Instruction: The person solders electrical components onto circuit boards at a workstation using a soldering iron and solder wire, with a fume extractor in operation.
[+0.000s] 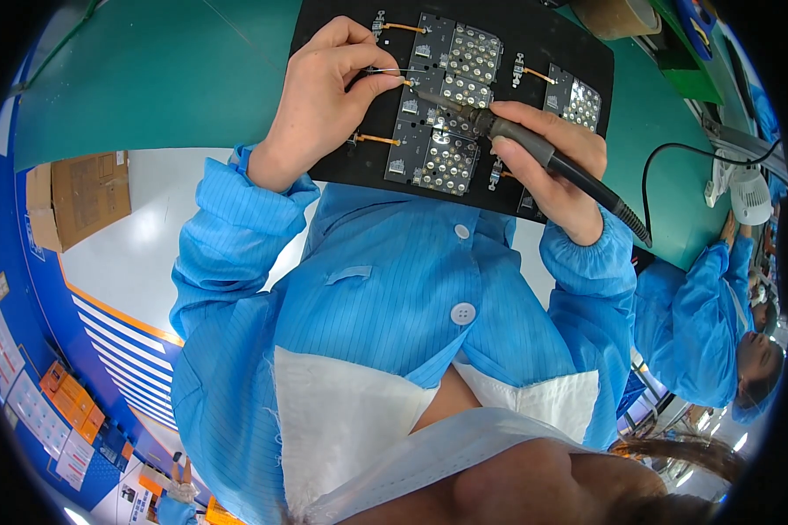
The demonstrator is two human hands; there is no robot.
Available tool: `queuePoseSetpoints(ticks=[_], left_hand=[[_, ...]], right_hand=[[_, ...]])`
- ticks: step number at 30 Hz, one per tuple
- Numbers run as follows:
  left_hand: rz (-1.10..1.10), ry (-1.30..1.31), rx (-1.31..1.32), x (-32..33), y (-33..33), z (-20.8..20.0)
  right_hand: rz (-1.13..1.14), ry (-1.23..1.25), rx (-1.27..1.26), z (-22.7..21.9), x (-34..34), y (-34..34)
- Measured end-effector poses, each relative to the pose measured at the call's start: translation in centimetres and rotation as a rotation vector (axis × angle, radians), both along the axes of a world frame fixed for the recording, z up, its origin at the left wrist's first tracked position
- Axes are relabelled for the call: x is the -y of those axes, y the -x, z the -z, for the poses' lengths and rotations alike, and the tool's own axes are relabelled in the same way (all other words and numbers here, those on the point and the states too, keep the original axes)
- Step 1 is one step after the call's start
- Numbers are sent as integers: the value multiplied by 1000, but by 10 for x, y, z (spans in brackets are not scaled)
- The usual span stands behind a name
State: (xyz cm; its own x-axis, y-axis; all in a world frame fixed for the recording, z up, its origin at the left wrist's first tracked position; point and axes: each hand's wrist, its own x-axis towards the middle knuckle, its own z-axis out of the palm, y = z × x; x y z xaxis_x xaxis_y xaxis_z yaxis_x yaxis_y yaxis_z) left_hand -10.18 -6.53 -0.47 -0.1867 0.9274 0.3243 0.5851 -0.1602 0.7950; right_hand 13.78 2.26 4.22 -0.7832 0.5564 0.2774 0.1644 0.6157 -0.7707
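My left hand [328,87] is closed in a pinch over the left edge of the middle circuit board [409,109]. Between thumb and forefinger it holds a thin silvery wire [411,70]; a short orange strip [408,83] shows at the thumb tip. My right hand [565,162] grips a soldering iron [534,143] by its black handle, its tip pointing left to the board near that strip. Similar dark boards with rows of round silvery spots lie above [473,52] and below [448,164]. Orange strips join the upper and lower boards to small connectors on their left.
The boards lie on a black mat [372,171] on a green table [175,79]. Another board [578,98] lies to the right. The iron's black cable [646,179] loops rightward. A tape roll [617,13] stands far right, a cardboard box [79,199] at left. A co-worker [696,324] sits at right.
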Motion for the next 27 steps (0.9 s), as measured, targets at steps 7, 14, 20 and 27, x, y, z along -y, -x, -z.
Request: queuePoseSetpoints(ticks=[7, 14, 20, 27], left_hand=[[-37, 29, 82, 4, 7, 0], [-107, -45, 30, 25, 20, -14], [-65, 6, 6, 43, 10, -19], [-85, 41, 107, 61, 4, -25]], right_hand=[[180, 21, -86, -10, -4, -24], [647, -182, -359, -16, -44, -56], [669, -740, -114, 3, -111, -77], [550, -434, -90, -14, -45, -50]])
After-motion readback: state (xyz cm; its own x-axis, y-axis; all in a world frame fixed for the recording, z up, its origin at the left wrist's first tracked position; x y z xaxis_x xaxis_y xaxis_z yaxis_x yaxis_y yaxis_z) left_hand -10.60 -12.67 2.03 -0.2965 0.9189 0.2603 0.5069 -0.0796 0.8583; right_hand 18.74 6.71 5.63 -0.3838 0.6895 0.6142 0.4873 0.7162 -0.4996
